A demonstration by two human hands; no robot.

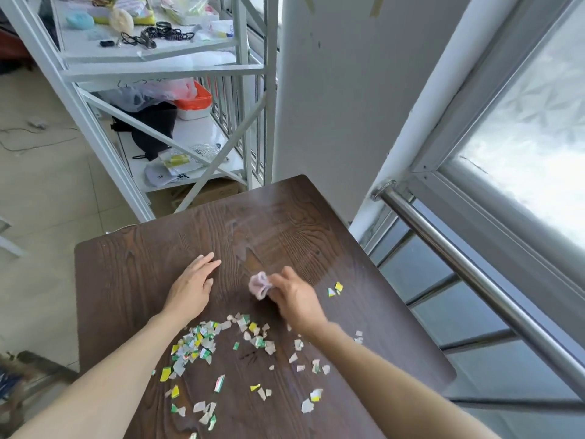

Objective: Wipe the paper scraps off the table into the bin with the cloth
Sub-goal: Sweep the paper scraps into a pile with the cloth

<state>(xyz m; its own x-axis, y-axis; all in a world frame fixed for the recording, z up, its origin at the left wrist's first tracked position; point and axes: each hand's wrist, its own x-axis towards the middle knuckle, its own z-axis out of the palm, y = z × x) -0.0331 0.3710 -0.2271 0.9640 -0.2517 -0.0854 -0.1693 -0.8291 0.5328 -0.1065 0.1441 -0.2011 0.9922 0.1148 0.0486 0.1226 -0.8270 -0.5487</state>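
I see the cloth (260,285) bunched small and pinkish at the centre of the dark wooden table (133,280).
My right hand (294,297) has its fingers closed around it; my left hand (193,288) lies flat at its 9 o'clock, fingers spread. Paper scraps (202,343) litter the tabletop from 4 to 7 o'clock, a stray pair at 3 o'clock.

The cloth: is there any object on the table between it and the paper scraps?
Nothing visible. The right hand holds the cloth bunched, and only bare table lies between it and the nearest paper scraps. No bin is in view.
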